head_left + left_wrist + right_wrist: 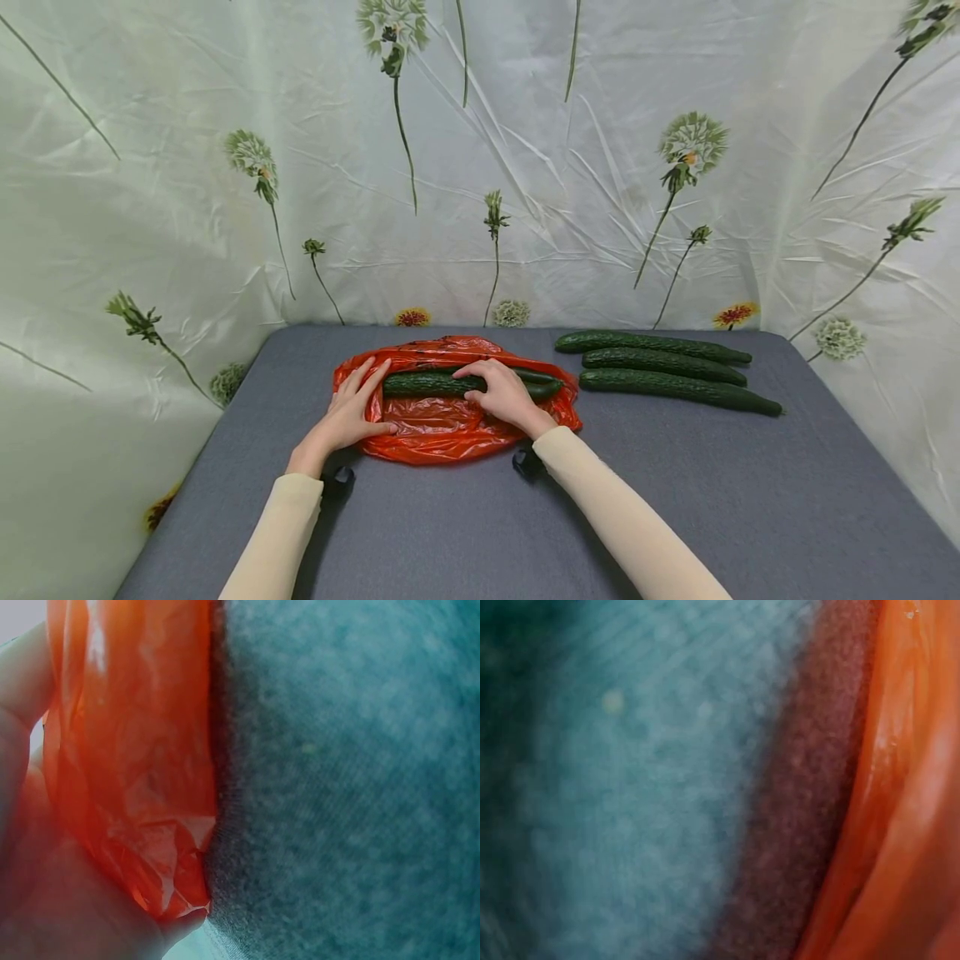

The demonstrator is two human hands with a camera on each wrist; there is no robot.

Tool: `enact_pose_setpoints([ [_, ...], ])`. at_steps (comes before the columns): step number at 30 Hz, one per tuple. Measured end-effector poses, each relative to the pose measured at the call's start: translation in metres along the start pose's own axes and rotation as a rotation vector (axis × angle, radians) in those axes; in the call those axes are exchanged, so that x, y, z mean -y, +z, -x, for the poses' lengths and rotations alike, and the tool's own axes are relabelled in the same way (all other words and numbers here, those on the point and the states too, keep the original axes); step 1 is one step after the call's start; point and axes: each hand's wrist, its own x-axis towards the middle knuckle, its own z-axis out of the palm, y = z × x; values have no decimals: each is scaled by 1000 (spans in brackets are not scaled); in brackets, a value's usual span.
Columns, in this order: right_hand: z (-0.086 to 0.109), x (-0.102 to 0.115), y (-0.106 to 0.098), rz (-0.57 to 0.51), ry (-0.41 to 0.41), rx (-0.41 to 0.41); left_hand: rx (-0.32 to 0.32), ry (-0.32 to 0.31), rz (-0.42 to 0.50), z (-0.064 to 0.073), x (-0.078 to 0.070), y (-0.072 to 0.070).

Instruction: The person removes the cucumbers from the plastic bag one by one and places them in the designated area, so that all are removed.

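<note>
Rests left hand [347,414], with fingers spread, on left end of red bag [442,447]; grips front cucumber [431,384] inside the bag with curled right hand [506,396], blocking part of rear cucumber [536,376]. Has three loose cucumbers [663,364] right of the bag, floral curtain [480,150] behind, grey table [450,533] beneath.

Cannot see the bagged cucumbers [423,384] whole behind the right hand [506,398]; find both sleeves [630,508] cut off below, bench [645,787] blurred in right wrist view.
</note>
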Motion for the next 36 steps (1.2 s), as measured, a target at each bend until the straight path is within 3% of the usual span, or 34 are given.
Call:
enact_pose_setpoints([
  [10,-1,0,3,46,-32,1,5,0,-10,-1,1,1],
  [20,1,-2,2,-26,-85,14,8,2,1,0,2,1],
  [30,-1,-5,1,16,-110,68,10,1,2,-1,3,1],
  [36,0,-4,2,48,-125,48,8,8,-4,-1,3,1],
])
